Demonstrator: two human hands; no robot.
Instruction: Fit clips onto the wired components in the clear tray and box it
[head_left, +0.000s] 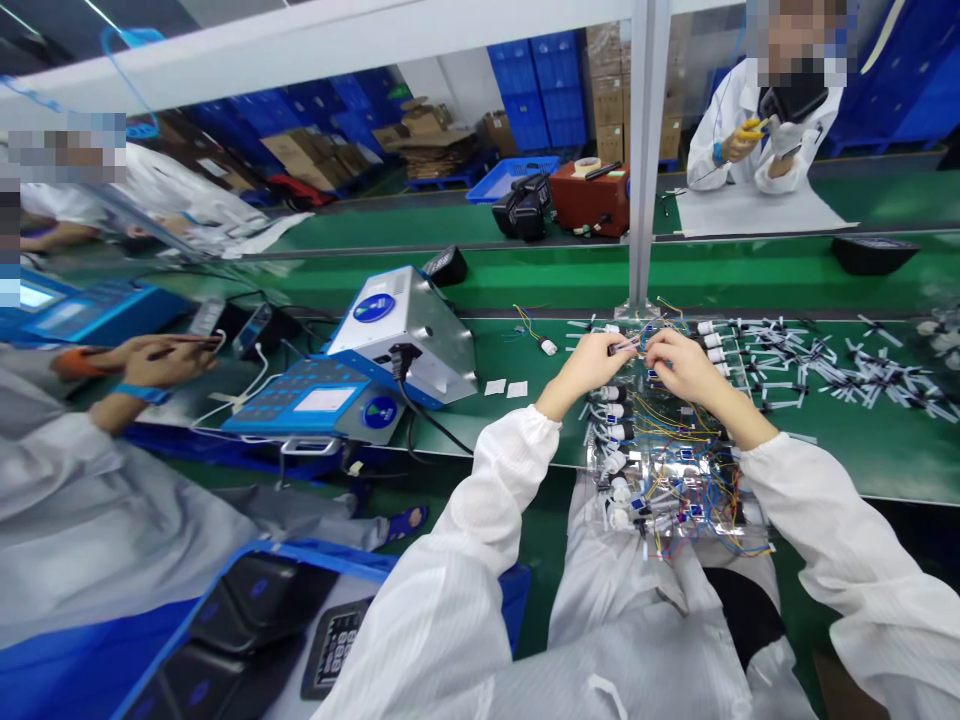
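My left hand (pixel 592 362) is closed in a pinch over the far end of a clear plastic tray (pixel 651 466). Facing it, my right hand (pixel 681 364) has its fingertips pressed together close to the left ones. Thin pale and dark pieces show between the hands, too small to name surely. In the tray lie rows of white cylindrical parts (pixel 619 432) with black ends, yellow, blue and red wires (pixel 675 425) and small blue pieces (pixel 687 455). The tray's near end hangs over my lap. One loose wired part (pixel 547 346) lies left of my hands.
Black pieces with white strips (pixel 862 375) lie scattered at right. A metal post (pixel 640 170) rises just beyond my hands. At left stand a silver-and-blue machine (pixel 409 330) and its cable (pixel 427 425). Co-workers sit at left and across the line; a bin (pixel 277 560) of black devices stands low left.
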